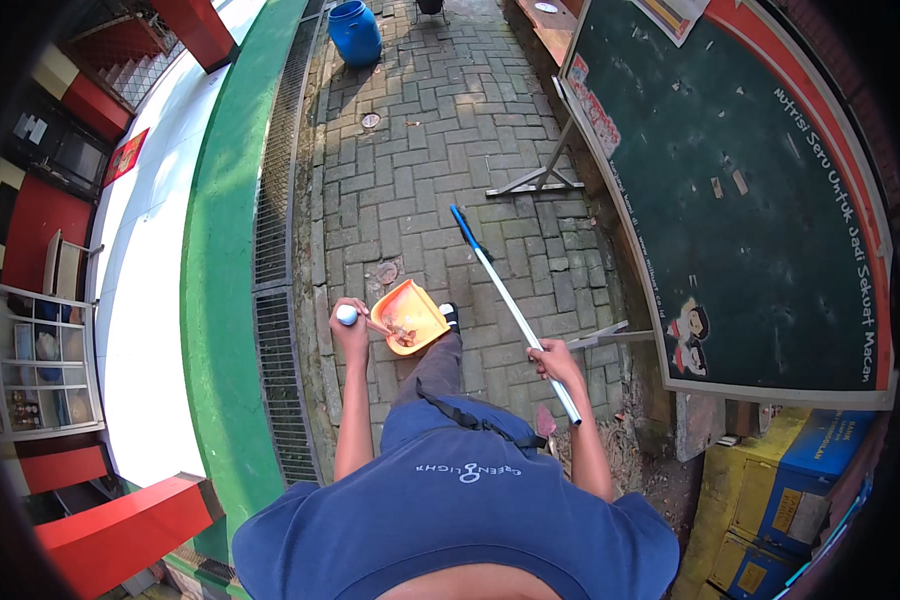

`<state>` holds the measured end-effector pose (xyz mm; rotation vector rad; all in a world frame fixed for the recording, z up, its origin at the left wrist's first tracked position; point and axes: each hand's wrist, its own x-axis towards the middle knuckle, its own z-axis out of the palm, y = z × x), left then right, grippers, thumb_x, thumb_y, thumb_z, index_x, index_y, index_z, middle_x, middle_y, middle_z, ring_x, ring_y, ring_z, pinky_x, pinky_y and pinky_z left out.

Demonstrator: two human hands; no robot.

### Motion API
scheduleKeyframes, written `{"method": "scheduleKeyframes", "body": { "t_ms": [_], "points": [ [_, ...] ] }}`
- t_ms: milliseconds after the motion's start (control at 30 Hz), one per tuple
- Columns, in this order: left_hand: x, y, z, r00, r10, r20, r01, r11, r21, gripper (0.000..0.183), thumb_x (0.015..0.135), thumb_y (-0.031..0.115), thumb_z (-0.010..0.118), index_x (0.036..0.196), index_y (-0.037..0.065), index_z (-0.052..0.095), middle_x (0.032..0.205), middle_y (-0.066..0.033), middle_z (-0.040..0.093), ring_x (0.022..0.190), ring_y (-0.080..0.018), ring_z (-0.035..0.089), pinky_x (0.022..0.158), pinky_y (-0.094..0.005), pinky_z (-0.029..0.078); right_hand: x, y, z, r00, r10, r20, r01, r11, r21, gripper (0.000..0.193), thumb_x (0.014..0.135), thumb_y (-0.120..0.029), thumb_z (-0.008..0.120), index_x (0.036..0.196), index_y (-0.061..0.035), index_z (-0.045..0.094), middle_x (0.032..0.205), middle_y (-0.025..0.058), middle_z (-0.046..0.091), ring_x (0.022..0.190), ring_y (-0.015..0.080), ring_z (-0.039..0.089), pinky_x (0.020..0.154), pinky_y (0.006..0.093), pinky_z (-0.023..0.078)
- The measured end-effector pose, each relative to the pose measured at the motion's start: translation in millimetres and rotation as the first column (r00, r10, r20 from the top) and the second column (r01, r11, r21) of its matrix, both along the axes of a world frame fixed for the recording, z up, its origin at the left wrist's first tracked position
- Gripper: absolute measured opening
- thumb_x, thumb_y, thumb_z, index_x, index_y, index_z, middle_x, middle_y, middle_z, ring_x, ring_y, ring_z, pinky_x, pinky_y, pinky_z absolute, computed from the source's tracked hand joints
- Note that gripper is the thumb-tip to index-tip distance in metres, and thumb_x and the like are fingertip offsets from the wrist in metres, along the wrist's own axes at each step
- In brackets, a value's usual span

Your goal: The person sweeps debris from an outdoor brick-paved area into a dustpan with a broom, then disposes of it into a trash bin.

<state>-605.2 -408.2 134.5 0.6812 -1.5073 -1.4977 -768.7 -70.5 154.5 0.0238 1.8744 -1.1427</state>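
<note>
My left hand (351, 332) is closed around the handle of an orange dustpan (425, 312), whose white rounded end shows at the top of my fist. Some brown litter, perhaps dry leaves, lies in the pan, which is beside my shoe (450, 317). In my right hand (556, 361) is a broom (510, 300) with a long white and blue pole. It slants forward and left, and its blue head with dark bristles (464, 228) is low over or on the paving, apart from the dustpan.
Grey paving bricks (420, 180) run ahead, with a flattened piece of litter (387, 272) near the pan. A drain grate (275, 220) and green kerb (225, 220) border the left. A blue barrel (356, 38) stands ahead. At right are a footed green board (750, 200) and yellow-blue bins (790, 490).
</note>
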Motion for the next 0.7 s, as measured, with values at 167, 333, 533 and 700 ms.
{"method": "scheduleKeyframes", "body": {
  "t_ms": [167, 333, 533, 700],
  "points": [
    [-85, -61, 13, 1.000, -0.018, 0.000, 0.018, 1.000, -0.005, 0.022, 0.061, -0.017, 0.042, 0.067, 0.004, 0.040, 0.065, -0.0036, 0.046, 0.064, -0.0116, 0.046, 0.061, -0.0232, 0.038, -86, -75, 14, 0.999, 0.013, 0.047, -0.010, 0.998, -0.066, 0.015, 0.079, -0.013, 0.060, 0.075, -0.0008, 0.052, 0.055, -0.0014, 0.044, 0.042, 0.0059, 0.042, 0.034, 0.0215, 0.033],
    [-169, -131, 27, 0.999, 0.029, -0.029, -0.029, 1.000, -0.002, 0.021, 0.062, -0.016, 0.042, 0.066, 0.005, 0.040, 0.065, -0.0035, 0.045, 0.065, -0.0127, 0.046, 0.062, -0.0238, 0.038, -179, -144, 25, 0.998, 0.059, 0.029, -0.057, 0.996, -0.070, 0.013, 0.078, -0.009, 0.060, 0.086, -0.0001, 0.056, 0.059, -0.0034, 0.043, 0.043, 0.0035, 0.039, 0.034, 0.0197, 0.031],
    [-248, -212, 33, 0.991, 0.077, -0.106, -0.086, 0.993, -0.080, 0.021, 0.062, -0.015, 0.044, 0.065, 0.006, 0.040, 0.064, -0.0034, 0.045, 0.069, -0.0158, 0.047, 0.072, -0.0279, 0.039, -294, -224, 15, 0.994, 0.105, -0.032, -0.107, 0.993, -0.055, 0.010, 0.078, -0.005, 0.058, 0.085, 0.0025, 0.056, 0.057, -0.0006, 0.046, 0.042, 0.0053, 0.043, 0.034, 0.0213, 0.034],
    [-308, -277, 32, 0.989, 0.148, -0.030, -0.149, 0.986, -0.070, 0.023, 0.064, -0.013, 0.048, 0.065, 0.009, 0.040, 0.064, -0.0032, 0.046, 0.076, -0.0177, 0.048, 0.080, -0.0310, 0.038, -406, -293, -2, 0.984, 0.177, -0.036, -0.178, 0.984, -0.018, 0.008, 0.078, -0.004, 0.058, 0.081, 0.0016, 0.054, 0.057, -0.0005, 0.045, 0.042, 0.0062, 0.043, 0.034, 0.0223, 0.034]
  ]
}}
